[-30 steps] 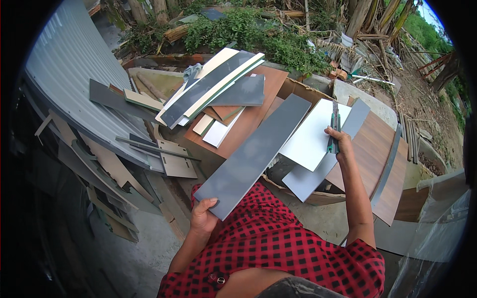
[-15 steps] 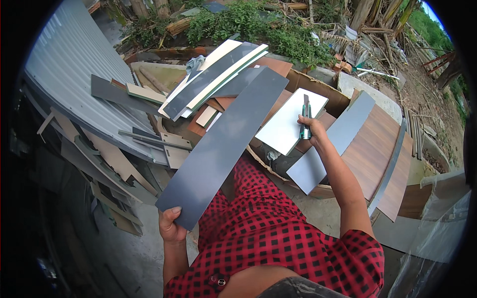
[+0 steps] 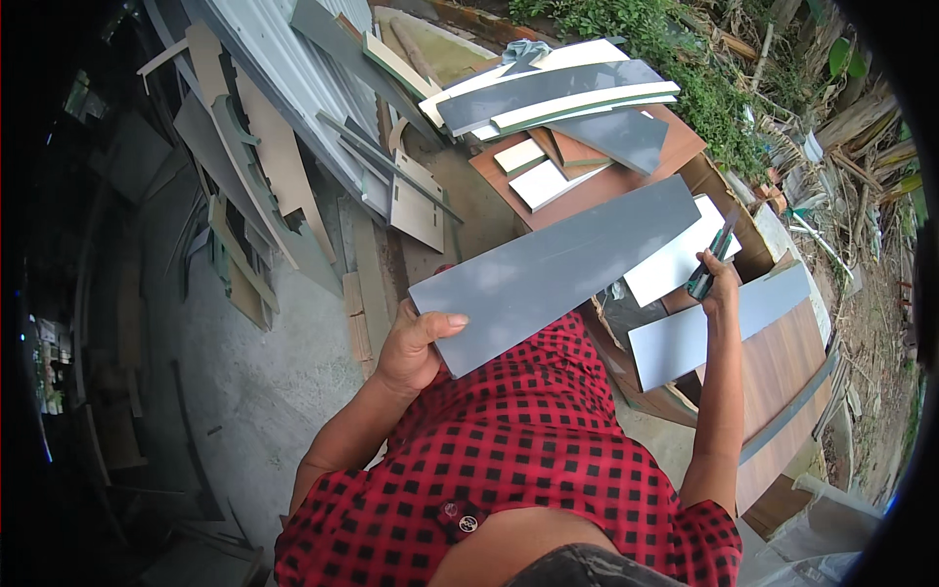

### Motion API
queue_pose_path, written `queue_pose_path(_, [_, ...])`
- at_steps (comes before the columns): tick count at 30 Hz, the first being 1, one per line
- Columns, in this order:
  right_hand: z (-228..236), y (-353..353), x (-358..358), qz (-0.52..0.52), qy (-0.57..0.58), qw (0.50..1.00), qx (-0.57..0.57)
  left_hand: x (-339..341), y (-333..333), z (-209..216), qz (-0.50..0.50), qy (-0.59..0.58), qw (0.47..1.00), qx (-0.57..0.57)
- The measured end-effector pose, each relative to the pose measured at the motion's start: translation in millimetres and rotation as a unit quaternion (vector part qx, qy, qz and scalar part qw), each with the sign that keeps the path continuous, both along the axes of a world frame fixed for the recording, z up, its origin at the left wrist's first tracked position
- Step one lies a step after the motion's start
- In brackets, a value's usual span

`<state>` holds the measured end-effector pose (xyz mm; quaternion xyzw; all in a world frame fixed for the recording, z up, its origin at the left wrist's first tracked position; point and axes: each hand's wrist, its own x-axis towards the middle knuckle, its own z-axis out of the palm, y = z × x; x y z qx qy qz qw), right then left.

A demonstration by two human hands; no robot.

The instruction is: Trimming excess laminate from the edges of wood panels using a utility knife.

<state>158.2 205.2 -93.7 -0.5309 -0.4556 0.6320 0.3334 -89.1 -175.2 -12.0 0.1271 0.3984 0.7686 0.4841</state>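
Note:
My left hand point(image 3: 413, 350) grips a long dark grey board point(image 3: 562, 264) by its near left end, thumb on top. The board slants from my waist up to the far right, with its other end over a white panel point(image 3: 675, 256). My right hand point(image 3: 722, 282) is closed round a green and black utility knife point(image 3: 706, 274), its blade pointing up and away from me. The knife is beside the white panel's right side. I cannot tell whether the hand touches the panel.
Grey, white and brown offcuts point(image 3: 558, 96) lie piled on a brown board ahead. A light grey board point(image 3: 675, 347) and a wood-grain panel point(image 3: 782, 382) rest over a cardboard box point(image 3: 641, 386) at right. Boards point(image 3: 256, 176) lean against corrugated metal sheeting point(image 3: 337, 49) at left.
The view has swung to the left. The dark grey board now lies more crosswise and its held end is nearer my body. Both hands keep their holds.

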Motion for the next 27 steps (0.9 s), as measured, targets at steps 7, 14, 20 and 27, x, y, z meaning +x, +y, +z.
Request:
queue_pose_path(7, [66, -60, -20, 0.057, -0.038, 0.991, 0.115, -15, 4, 4, -0.013, 0.011, 1.0, -0.013])
queue_pose_path(14, [94, -160, -49, 0.26, -0.044, 0.935, 0.239, -31, 18, 19, -0.011, -0.063, 0.998, -0.027])
queue_pose_path(20, [96, -223, -68, 0.331, 0.002, 0.807, 0.489, -38, 28, 37, -0.026, -0.153, 0.988, -0.009])
queue_pose_path(27, [78, -250, -96, 0.316, 0.023, 0.754, 0.576, -33, 30, 42, -0.007, -0.162, 0.986, -0.04])
